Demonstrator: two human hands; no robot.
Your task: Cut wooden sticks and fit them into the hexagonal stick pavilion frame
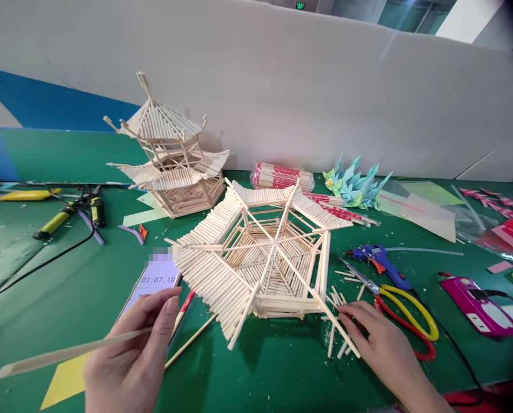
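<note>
Head view: the left hand (125, 350)'s grip pinches a stick (67, 357); the right hand (377, 338)'s grip is unclear, and brushing the five-o'clock beam (346, 338) could skew the frame (213, 287).

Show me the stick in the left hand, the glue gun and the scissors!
Wooden stick (69, 352), head view: mid-shaft.
Blue glue gun (391, 267), head view: upper handle.
Red-and-yellow-handled scissors (374, 288), head view: near the pivot.

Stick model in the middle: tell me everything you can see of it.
The model is six-sided and built of pale, wood-looking sticks. Six spokes meet at its centre above a slatted floor. Four roof sections carry rows of sticks; the front and right ones are open. It stands upright on the green table, short sticks scattered at its front right. The right hand is at its front-right spoke; contact is unclear.
</note>
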